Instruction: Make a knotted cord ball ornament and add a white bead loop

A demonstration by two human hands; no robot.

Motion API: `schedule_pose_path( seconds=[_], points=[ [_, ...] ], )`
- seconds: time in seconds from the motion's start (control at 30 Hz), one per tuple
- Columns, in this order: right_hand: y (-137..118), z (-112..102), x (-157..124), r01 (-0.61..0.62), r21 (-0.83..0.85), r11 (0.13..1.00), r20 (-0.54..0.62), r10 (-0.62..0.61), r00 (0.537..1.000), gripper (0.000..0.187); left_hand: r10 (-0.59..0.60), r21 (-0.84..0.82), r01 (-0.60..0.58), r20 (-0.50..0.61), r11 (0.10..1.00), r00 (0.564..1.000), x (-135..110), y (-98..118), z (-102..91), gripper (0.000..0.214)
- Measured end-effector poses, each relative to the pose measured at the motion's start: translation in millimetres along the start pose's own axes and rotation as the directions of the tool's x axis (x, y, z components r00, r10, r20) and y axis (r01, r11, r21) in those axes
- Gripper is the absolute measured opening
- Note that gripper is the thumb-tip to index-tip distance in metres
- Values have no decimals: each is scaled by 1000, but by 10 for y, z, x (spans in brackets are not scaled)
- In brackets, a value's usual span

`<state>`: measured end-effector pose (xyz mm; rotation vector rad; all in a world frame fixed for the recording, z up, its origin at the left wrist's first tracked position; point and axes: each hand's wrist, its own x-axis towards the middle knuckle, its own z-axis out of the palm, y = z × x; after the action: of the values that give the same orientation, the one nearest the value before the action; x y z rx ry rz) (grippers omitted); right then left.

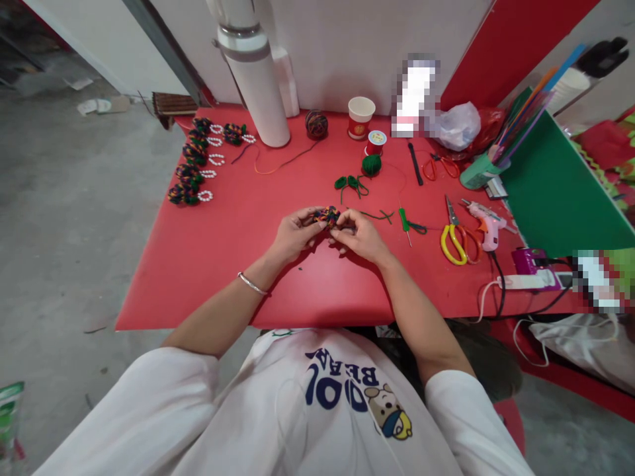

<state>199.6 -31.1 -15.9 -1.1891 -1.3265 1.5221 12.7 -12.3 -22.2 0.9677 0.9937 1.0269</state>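
Between my two hands is a small multicoloured crocheted flower (327,216), held over the red table. The fingers of my left hand (297,233) close on its left side. My right hand (361,235) pinches its right edge with thumb and forefinger. Just beyond lie small green crocheted leaves (352,182) with loose yarn tails, and a ball of green yarn (371,165). To the right of my right hand rests a crochet hook with a green handle (404,220), dark green yarn beside it.
Several finished crocheted pieces with white bead loops (191,162) line the table's left side. At the back stand a white cylinder (255,86), a variegated yarn ball (316,124), a paper cup (360,119) and a thread spool (376,141). Yellow-and-orange-handled scissors (454,241) and a pink glue gun (489,225) lie right.
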Motion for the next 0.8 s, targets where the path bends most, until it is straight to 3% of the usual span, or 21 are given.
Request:
schedule_pose_path(
  seconds=[0.1,0.17,0.23,0.4,0.5,0.7,0.8],
  points=[
    [-53,-103,-12,52,-152,987,-56,-61,997,29,24,-27,-24,-12,999,1000,-3,-23,-2,43],
    [-71,-174,3,127,-268,955,-193,-182,964,38,23,-14,-23,21,1000,1000,-20,-42,-4,39],
    [-74,-215,23,167,-304,938,-243,-246,938,43,2,45,-5,76,999,997,-42,-56,-2,39],
    [-37,-165,46,152,-292,944,-70,-180,981,38,-36,306,-33,216,951,976,-73,-47,21,39],
    [-10,-125,50,99,-261,960,-21,-108,994,34,-44,363,-50,247,931,968,-89,-24,42,34],
    [-16,-142,70,123,-65,990,-255,-135,957,36,-133,284,34,337,958,932,-155,-4,109,34],
    [-49,-155,59,79,27,997,-206,-72,976,43,-144,245,69,303,967,942,-160,-22,132,34]
  ],
)
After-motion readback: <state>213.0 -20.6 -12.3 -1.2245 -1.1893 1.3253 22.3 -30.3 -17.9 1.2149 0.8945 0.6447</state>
